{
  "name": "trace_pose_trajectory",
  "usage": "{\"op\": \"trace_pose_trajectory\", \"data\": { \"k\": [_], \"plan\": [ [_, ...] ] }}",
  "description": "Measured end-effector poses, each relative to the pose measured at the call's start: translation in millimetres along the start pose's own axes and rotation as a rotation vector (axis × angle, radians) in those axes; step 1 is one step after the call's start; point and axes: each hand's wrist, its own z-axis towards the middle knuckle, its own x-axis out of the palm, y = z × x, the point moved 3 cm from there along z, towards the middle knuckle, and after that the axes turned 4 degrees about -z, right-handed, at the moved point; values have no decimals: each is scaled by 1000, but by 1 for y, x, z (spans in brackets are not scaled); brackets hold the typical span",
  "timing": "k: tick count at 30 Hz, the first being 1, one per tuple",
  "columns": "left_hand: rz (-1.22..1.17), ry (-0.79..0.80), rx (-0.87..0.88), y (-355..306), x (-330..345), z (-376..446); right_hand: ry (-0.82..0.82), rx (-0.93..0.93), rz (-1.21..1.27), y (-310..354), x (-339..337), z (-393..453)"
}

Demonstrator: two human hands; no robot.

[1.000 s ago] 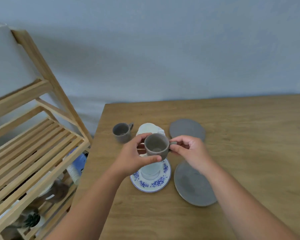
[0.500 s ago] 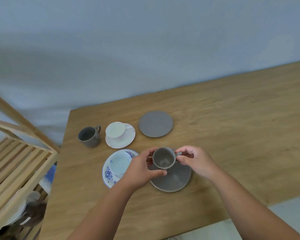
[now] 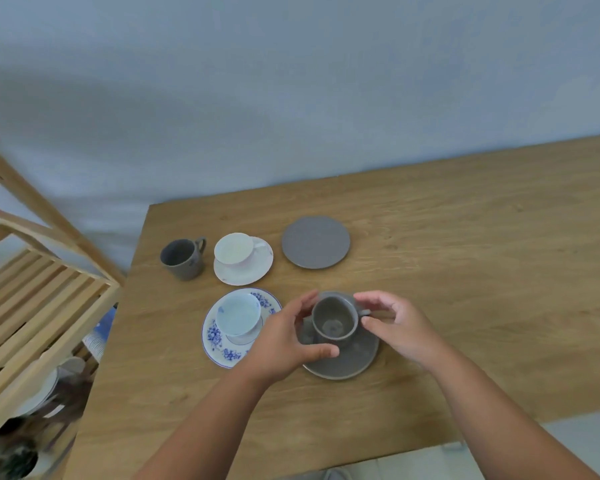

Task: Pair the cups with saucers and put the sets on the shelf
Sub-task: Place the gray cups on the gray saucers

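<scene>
Your left hand [image 3: 284, 337] and right hand [image 3: 395, 327] cup the grey cup [image 3: 334, 320], grips spread. It sits centred on its matching grey saucer [image 3: 347, 358], forming a set.

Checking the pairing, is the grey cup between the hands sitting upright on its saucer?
Upright: the grey cup shows its open mouth and inner bottom, standing on the grey saucer.

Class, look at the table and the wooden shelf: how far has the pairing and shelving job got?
Done: the white cup and the blue-flowered cup each sit on a saucer. In hand: the grey cup stands on the near grey saucer, with the left hand and right hand open around it. Left: the second grey cup and the far grey saucer are unpaired. No set from the table is on the shelf.
</scene>
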Motion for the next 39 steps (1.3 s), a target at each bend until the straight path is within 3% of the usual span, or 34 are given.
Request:
{"op": "trace_pose_trajectory", "data": {
  "k": [3,7,11,15,20,25,31,33,35,37,39],
  "plan": [
    [-82,-34,21,-13,-18,-11,-50,-89,4,25,-6,6],
    [-110,-262,74,-22,-74,-16,-43,-237,-72,79,13,41],
    [11,-517,59,-11,-141,-16,65,-338,-276,136,63,88],
    [147,-657,-65,6,-190,-9,144,-313,-399,171,120,140],
    [292,-618,-210,25,-211,15,270,-288,-688,194,178,194],
    [108,-587,-229,60,-224,40,311,-219,-889,194,212,229],
    [30,-568,-197,67,-244,46,272,-344,-1006,194,230,239],
    [-35,-551,-151,58,-250,51,234,-378,-979,200,218,243],
    [-29,-377,-25,0,-195,111,64,-275,-819,181,106,234],
    [-84,-312,18,-11,-198,123,70,-264,-582,181,83,231],
    [-114,-252,30,-16,-195,136,75,-262,-495,182,70,219]
  ]
}}
